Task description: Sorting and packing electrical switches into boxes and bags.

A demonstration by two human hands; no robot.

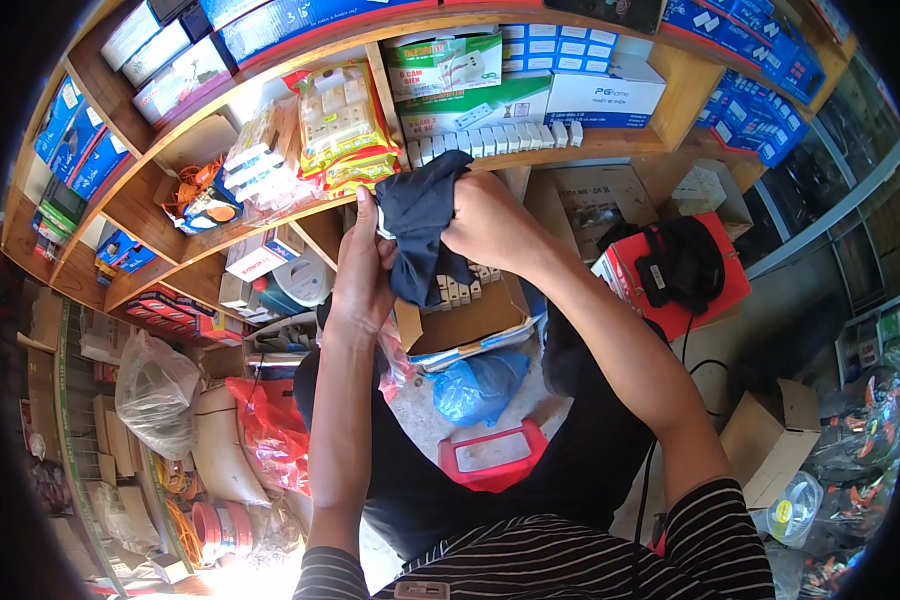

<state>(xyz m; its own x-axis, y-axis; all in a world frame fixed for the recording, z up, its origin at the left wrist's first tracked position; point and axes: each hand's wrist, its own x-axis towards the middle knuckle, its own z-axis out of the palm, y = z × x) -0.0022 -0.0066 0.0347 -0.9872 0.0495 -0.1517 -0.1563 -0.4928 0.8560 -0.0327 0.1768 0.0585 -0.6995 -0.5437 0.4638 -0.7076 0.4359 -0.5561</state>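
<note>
My right hand [486, 221] grips a dark cloth [420, 217], bunched up and hanging down in folds. Against the cloth's left side, my left hand [364, 270] has its thumb raised and its fingers curled around a small white piece [382, 223], mostly hidden by cloth and fingers. Below both hands is an open cardboard box [461, 326]. Several small white electrical modules [459, 294] stand in rows at its far end, partly covered by the cloth. A line of similar white modules [495, 141] stands along the shelf edge just beyond my hands.
The wooden shelf [615, 142] ahead holds boxed sockets [487, 109] and yellow packs of power strips [337, 112]. A blue plastic bag [480, 382] and red plastic frame [495, 454] lie between my legs. At right, a black strap [682, 262] rests on a red box [727, 277].
</note>
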